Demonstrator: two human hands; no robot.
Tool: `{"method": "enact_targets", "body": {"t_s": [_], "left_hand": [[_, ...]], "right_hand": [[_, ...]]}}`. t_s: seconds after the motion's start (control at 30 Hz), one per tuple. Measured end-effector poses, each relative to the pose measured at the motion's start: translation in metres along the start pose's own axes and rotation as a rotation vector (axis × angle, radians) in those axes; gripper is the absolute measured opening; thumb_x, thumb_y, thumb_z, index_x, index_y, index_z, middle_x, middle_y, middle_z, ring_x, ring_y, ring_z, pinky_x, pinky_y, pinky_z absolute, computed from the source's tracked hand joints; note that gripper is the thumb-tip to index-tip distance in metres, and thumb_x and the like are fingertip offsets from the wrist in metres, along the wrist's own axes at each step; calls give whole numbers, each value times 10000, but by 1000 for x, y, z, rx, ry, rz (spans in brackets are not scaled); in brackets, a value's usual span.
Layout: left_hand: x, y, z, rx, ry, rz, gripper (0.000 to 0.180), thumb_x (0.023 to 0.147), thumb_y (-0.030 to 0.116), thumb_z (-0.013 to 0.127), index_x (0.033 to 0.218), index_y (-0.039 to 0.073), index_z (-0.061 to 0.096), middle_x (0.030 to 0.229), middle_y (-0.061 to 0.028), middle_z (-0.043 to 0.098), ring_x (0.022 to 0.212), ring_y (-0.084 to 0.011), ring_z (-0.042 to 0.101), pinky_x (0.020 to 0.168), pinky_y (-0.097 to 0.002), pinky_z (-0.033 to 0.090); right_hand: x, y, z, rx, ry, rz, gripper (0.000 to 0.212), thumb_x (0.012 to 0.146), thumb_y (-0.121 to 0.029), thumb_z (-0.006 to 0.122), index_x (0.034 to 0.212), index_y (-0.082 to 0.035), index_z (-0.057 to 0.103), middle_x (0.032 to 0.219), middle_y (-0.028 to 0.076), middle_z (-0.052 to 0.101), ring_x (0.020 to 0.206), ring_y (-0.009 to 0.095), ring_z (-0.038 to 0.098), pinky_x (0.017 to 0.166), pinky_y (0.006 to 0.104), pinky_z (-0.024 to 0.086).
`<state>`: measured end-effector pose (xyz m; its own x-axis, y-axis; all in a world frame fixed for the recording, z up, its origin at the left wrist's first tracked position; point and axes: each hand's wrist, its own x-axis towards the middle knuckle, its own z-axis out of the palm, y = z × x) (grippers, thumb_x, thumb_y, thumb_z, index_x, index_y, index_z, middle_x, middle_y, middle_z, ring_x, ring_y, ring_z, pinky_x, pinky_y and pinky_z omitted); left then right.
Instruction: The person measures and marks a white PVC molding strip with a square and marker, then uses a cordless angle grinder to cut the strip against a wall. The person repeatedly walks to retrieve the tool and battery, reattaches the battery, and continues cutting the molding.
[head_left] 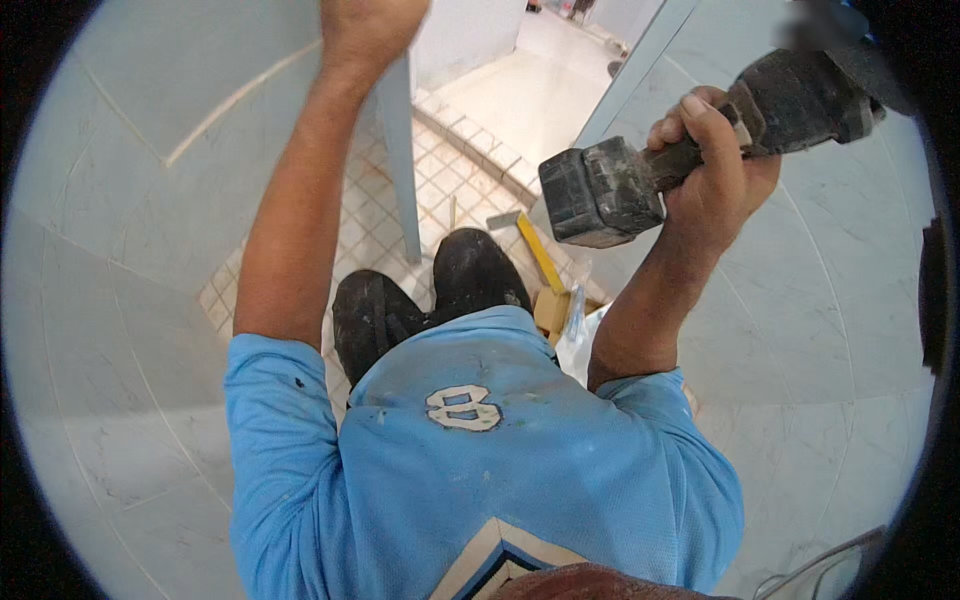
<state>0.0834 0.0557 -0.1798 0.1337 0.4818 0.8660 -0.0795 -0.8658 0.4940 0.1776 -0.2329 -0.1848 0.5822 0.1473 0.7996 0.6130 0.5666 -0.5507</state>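
My right hand (715, 165) is wrapped round the grip of a black, dust-smeared cordless drill (800, 100). The drill's blocky battery (600, 190) points toward the middle of the view, and its far end at the upper right is blurred. Raised at the top edge, my left hand (372, 35) is cut off by the picture, so its fingers are hidden. It is nearest to the pale blue door panel (398, 160), but contact cannot be made out.
On the small-tiled floor (375, 205) lies a try square (540, 255) with a yellow arm, near a cardboard box (550, 312) and clear plastic. A raised tiled sill (475, 140) crosses the doorway, with a blue frame (640, 70) at its right. Marbled tile walls (130, 330) stand close on both sides.
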Motion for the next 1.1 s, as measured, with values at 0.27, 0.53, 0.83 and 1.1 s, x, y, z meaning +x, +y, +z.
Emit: {"method": "enact_targets", "body": {"t_s": [0.27,0.53,0.83,1.1], "left_hand": [[36,-43,-67,224,-27,-265,428,885,355,879,1027,-19,728,961,-156,778,865,-230,739,813,-386,580],[5,3,-104,217,-32,-482,299,993,213,775,1148,-32,706,1065,-149,741,958,-237,708,895,-426,560],[23,37,-127,457,-222,-896,359,995,178,779,1202,-107,710,1184,-175,755,1073,-241,699,1014,-401,515],[5,24,-144,632,-256,-1006,446,983,330,784,1069,-107,755,1018,-225,791,928,-332,744,868,-455,555]], "right_hand": [[25,57,20,-197,-29,405,148,800,-77,737,882,28,672,679,103,656,578,197,673,563,341,572],[46,127,21,160,-115,814,224,828,-24,764,971,25,599,728,74,646,545,174,630,507,330,541],[159,137,36,190,25,1075,208,827,-11,728,973,2,582,737,73,630,543,182,622,484,360,545],[158,208,52,573,367,1474,202,888,-135,753,985,-73,587,809,53,615,649,152,616,534,323,549]]}}
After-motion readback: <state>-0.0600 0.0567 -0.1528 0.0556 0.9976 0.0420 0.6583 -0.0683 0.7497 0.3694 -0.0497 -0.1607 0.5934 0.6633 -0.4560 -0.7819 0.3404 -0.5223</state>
